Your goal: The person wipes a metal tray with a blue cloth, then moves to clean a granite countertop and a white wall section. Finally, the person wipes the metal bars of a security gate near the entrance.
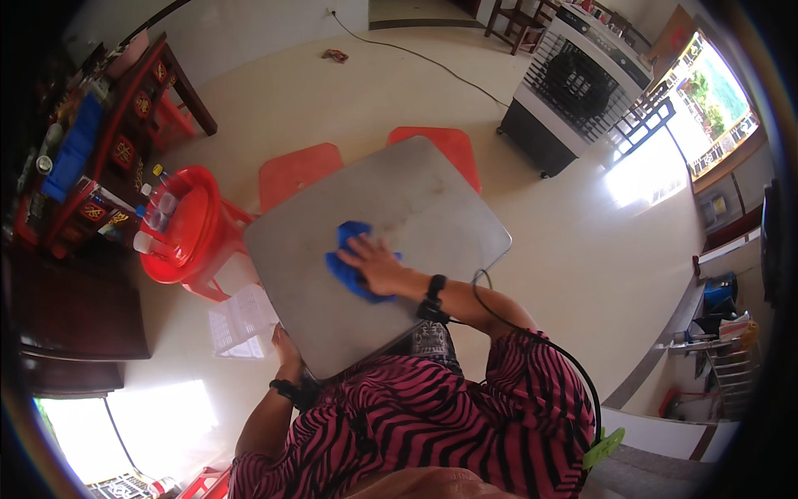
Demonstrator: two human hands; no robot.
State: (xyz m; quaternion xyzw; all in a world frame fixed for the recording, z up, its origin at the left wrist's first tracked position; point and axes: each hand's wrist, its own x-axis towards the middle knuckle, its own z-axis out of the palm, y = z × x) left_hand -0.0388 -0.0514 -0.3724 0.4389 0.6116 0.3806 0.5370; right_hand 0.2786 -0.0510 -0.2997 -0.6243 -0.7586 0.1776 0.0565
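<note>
A flat grey rectangular metal panel with rounded corners lies before me, with brownish smudges near its middle. My right hand, fingers spread, presses a blue cloth against its top. The cloth is bunched and shows on both sides of the hand. At the panel's near left edge, my left hand grips the rim; part of its fingers is hidden by the panel. One red plastic stool stands past the far left edge, and another is partly covered by the far corner.
Left of the panel, a red plastic stool with a round tray-like top carries several clear bottles. White papers lie near the left hand. A carved dark wooden table is farther left. An air cooler on casters trails a black cable.
</note>
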